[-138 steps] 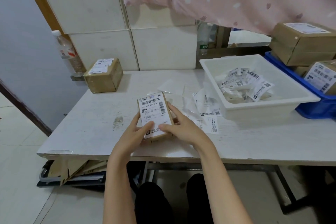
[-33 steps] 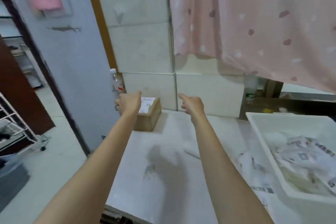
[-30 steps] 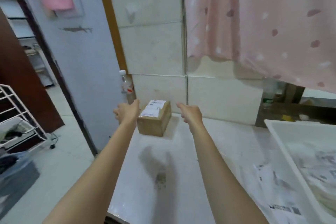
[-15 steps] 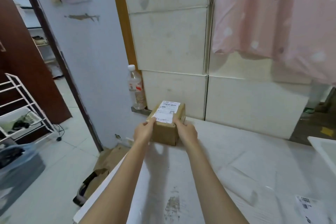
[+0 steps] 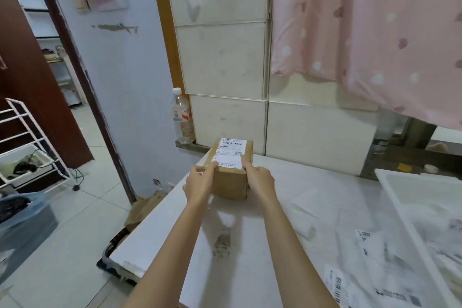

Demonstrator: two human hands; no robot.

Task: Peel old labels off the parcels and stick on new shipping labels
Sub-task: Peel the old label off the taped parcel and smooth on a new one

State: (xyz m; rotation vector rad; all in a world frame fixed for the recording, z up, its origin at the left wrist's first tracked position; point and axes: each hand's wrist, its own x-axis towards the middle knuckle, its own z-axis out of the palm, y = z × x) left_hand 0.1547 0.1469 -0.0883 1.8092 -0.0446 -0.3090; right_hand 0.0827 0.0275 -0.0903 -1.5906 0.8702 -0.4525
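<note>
We hold the cardboard parcel [image 5: 231,177] in a two-handed grip at the far left corner of the table [image 5: 287,207]: our left hand [image 5: 200,182] and right hand [image 5: 260,180] curl round its near top corners, fingers touching the edge of the label [image 5: 230,153] on top. That label lies flat and unpeeled, so this parcel's work looks barely begun. Loose labels [image 5: 370,242] lie nearer us on the right, beside a white tray [image 5: 400,197].
</note>
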